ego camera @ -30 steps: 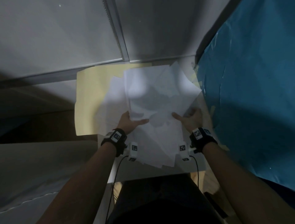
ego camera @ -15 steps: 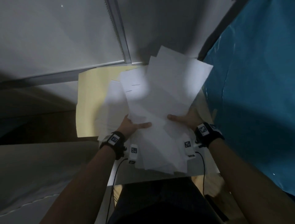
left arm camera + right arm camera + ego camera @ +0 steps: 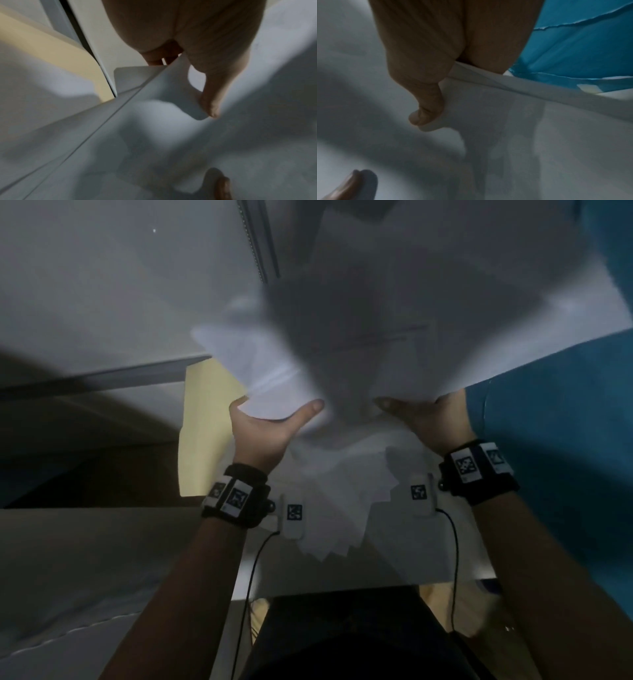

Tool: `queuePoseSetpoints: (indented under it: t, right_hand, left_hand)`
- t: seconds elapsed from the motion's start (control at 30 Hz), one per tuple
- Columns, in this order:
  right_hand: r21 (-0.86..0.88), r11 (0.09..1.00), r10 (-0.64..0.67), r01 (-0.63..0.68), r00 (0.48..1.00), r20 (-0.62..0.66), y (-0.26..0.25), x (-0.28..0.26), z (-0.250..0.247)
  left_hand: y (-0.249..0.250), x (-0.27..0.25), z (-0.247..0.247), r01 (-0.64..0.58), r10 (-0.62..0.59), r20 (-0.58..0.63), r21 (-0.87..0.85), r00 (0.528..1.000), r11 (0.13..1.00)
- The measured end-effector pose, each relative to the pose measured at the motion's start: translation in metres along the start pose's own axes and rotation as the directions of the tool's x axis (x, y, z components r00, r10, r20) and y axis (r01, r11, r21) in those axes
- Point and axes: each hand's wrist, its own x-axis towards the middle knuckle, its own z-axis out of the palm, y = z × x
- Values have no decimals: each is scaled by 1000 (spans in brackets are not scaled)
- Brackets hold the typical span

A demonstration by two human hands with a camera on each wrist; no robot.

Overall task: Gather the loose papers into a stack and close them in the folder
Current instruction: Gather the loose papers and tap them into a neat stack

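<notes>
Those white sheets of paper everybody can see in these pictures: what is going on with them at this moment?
A person has a fanned bundle of white paper sheets lifted off the desk. The left hand grips its near left edge, thumb on top, and the right hand grips the near right edge. The sheets are uneven, not squared into a stack. The open pale yellow card folder lies flat below on the white desk, partly covered by more sheets.

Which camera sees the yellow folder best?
The head view: the folder lies open on the table, its left part showing beside the lifted papers. The left wrist view catches only a yellow strip. In the right wrist view, no folder can be made out.
</notes>
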Motion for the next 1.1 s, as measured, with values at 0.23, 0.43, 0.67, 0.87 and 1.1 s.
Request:
queuePoseSetpoints:
  t: [0.23, 0.43, 0.67, 0.87, 1.1]
  right_hand:
    - [73, 996, -47, 46, 999, 16, -4, -7, 6]
    - [53, 984, -176, 173, 983, 58, -8, -3, 6]
    - [-150, 989, 9, 15, 988, 156, 15, 4, 11]
    - [-149, 989, 36, -9, 983, 178, 19, 5, 37]
    - [-68, 996, -36, 53, 971, 237, -18, 28, 10]
  left_hand:
    - [30, -19, -13, -173, 169, 41, 143, 985, 974]
    - [32, -11, -16, -231, 177, 214, 258, 961, 938]
    - [-18, 9, -3, -99, 61, 209, 175, 976, 980]
    - [-49, 4, 18, 62, -117, 163, 311, 980, 948]
    - [1, 30, 10, 140, -129, -90, 121, 988, 983]
